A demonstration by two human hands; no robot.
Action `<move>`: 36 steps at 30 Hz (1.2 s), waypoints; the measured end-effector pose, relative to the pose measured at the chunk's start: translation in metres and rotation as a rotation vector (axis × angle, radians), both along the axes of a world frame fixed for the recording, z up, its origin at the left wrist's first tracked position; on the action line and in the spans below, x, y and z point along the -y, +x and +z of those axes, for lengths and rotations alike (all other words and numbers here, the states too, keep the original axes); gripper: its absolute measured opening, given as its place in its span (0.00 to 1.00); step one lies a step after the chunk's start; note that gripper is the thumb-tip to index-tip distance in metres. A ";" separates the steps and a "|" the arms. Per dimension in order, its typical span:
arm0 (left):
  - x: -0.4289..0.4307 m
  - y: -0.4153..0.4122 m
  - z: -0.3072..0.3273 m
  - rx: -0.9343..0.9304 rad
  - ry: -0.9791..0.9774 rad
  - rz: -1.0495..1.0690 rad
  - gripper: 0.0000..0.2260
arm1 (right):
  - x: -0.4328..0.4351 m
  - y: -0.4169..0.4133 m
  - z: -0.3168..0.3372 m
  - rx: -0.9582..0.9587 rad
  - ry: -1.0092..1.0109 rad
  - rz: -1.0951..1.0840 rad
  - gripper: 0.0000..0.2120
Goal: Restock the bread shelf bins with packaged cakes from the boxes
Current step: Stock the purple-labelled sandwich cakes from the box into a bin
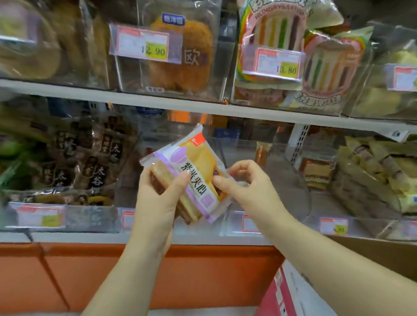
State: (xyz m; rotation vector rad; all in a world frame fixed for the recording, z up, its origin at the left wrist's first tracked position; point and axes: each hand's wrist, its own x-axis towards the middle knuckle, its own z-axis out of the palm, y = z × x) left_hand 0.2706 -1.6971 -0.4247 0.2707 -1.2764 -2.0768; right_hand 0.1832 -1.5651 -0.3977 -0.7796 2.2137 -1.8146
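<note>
Both grips clamp one packaged cake [198, 157]: left hand [159, 198] wraps it, right hand [247, 184] pinches its edge.

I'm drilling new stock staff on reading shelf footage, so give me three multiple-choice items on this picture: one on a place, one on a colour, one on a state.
1. Where is the packaged cake?
A. On the upper shelf.
B. In front of the clear bin on the lower shelf.
C. Inside a cardboard box.

2. What colour is the band on its wrapper?
A. Green.
B. Brown.
C. Purple.

3. How is it held?
A. The left hand and the right hand both grip it.
B. By the left hand alone.
C. It lies unheld.

Answers: 1 B, it is held before that bin; 2 C, purple edges the wrapper; 3 A, fingers of both hands pinch it.
</note>
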 end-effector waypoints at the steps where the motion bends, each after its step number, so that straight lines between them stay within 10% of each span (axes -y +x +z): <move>1: 0.011 0.001 -0.001 -0.013 -0.001 0.009 0.22 | 0.009 -0.007 0.005 0.044 0.076 0.083 0.27; 4: 0.039 0.002 -0.005 -0.008 -0.013 0.030 0.19 | 0.037 -0.024 0.019 0.074 0.290 0.314 0.43; 9: 0.060 -0.002 -0.007 0.042 -0.143 0.036 0.23 | 0.076 -0.031 0.023 0.018 0.347 0.540 0.24; 17: 0.106 0.012 -0.016 0.416 -0.584 0.422 0.26 | 0.117 -0.062 0.011 -0.197 0.324 0.275 0.28; 23: 0.123 0.016 -0.043 0.671 -0.925 0.550 0.15 | 0.153 -0.087 -0.026 -0.611 0.848 0.165 0.41; 31: 0.131 0.011 -0.051 0.626 -0.884 0.566 0.13 | 0.199 -0.102 -0.068 -0.957 1.017 0.251 0.37; 36: 0.131 0.011 -0.055 0.580 -0.849 0.560 0.13 | 0.186 -0.106 -0.068 -0.778 0.993 0.118 0.46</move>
